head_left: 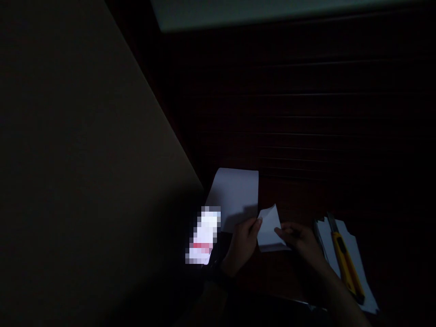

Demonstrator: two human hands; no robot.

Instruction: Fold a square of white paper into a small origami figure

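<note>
A small folded sheet of white paper (pixel 270 230) is held up between both hands over a dark wooden surface. My left hand (pixel 242 240) pinches its left edge, thumb on top. On the right side, my right hand (pixel 301 241) grips the paper with the thumb on its face and the fingers partly behind it. Just beyond my left hand lies a larger white sheet or pad of paper (pixel 236 193), its far edge curving over. Dim light hides the finer creases of the folded piece.
A yellow utility knife (pixel 344 261) rests on a stack of white paper strips (pixel 363 281) to the right, its blade end pointing away. On the left glows a phone screen (pixel 204 236), blurred out. A pale wall (pixel 85 159) rises at left; dark grooved panelling (pixel 306 104) stands behind.
</note>
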